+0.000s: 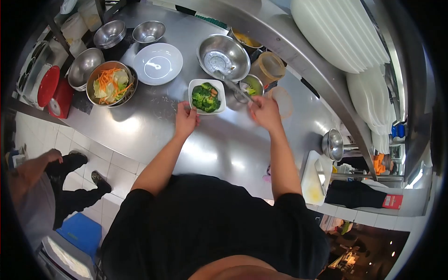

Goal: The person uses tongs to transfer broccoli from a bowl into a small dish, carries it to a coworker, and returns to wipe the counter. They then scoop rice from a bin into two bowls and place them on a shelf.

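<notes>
A square white bowl (pixel 192 108) filled with broccoli (pixel 206 97) and a few orange pieces stands on the steel counter in front of me. My left hand (pixel 186 120) pinches its near left corner, thumb and fingers at the rim. To the right, my right hand (pixel 265 113) is closed around the end of metal tongs (pixel 233 86). They slant up and left, their far end by the rim of a large steel mixing bowl (pixel 238 60). A small steel container (pixel 252 85) with green pieces sits just beyond the right hand.
A round white plate (pixel 158 64) and a steel bowl of shredded vegetables (pixel 112 84) stand on the left, near a red scale (pixel 56 95). Plastic tubs (pixel 270 67) stand right. Stacked plates (pixel 343 32) overhang that side. A knife (pixel 320 171) lies on a cutting board (pixel 311 184). Another person (pixel 35 186) is at lower left.
</notes>
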